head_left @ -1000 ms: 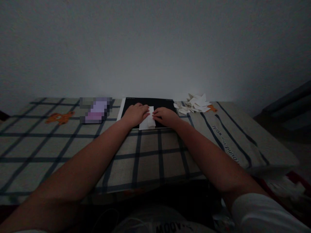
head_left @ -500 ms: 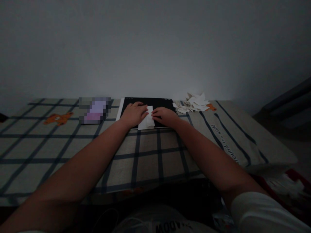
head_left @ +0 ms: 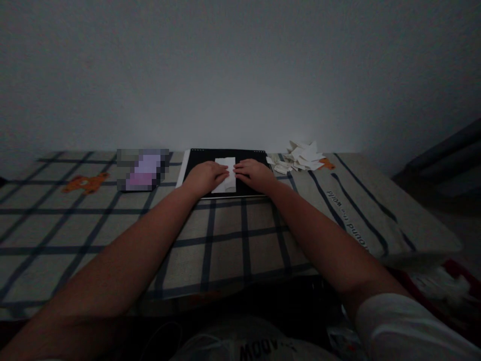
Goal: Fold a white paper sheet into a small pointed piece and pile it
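Your left hand (head_left: 206,176) and right hand (head_left: 254,173) lie side by side on the white folded paper (head_left: 225,173), fingers stretched flat and pressing down on it from either side, fingertips almost meeting over its middle. The paper rests on the black mat (head_left: 248,157) at the far edge of the checked cloth (head_left: 225,235), near the wall. A heap of white paper pieces (head_left: 300,157) lies just right of the mat, and a blurred purple patch (head_left: 143,169) sits to its left.
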Tool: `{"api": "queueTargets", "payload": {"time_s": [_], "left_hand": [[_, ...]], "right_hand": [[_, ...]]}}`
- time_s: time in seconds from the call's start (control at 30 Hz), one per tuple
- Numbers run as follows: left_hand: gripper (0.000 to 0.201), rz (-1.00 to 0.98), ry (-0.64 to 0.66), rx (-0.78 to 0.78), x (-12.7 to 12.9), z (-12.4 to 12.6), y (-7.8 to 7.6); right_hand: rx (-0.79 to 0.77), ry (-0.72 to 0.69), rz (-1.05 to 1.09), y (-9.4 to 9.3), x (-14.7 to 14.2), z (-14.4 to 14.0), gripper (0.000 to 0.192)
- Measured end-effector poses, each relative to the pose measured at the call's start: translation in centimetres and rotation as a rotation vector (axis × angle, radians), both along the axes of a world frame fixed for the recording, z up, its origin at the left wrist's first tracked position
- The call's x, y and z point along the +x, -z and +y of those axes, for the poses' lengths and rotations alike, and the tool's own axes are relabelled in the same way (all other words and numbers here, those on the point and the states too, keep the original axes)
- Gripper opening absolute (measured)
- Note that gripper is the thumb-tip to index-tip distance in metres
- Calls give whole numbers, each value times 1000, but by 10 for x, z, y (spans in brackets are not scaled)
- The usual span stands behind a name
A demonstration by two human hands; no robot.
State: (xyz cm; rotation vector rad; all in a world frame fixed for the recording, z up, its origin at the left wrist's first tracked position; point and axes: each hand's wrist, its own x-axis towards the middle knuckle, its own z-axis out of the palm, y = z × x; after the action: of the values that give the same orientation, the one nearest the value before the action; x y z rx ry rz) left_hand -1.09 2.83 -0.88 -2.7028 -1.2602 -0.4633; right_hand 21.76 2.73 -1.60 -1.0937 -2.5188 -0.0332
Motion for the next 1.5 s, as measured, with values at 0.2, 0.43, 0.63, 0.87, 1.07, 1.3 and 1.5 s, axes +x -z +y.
{"api": "queueTargets", "payload": {"time_s": [0.2, 0.43, 0.63, 0.87, 1.07, 1.3, 1.5], "left_hand": [[39, -65, 65, -19, -4, 4, 3], [41, -56, 79, -52, -4, 5, 2], [44, -33, 35, -69, -6, 4, -2], [45, 16, 89, -146, -15, 4, -9], [49, -41, 127, -135, -16, 3, -3], [47, -1, 161, -64, -15, -1, 0], [47, -4, 178, -78, -13, 0, 0]], "right_hand": [[-11, -3, 29, 2, 0, 1, 27], [-24, 17, 14, 2, -1, -1, 25], [-56, 42, 37, 0, -3, -3, 27], [-76, 67, 76, 2, -5, -1, 23], [-88, -1, 130, 9, 1, 6, 22], [-127, 8, 145, 5, 0, 0, 27], [-141, 23, 211, 7, 0, 1, 40]]}}
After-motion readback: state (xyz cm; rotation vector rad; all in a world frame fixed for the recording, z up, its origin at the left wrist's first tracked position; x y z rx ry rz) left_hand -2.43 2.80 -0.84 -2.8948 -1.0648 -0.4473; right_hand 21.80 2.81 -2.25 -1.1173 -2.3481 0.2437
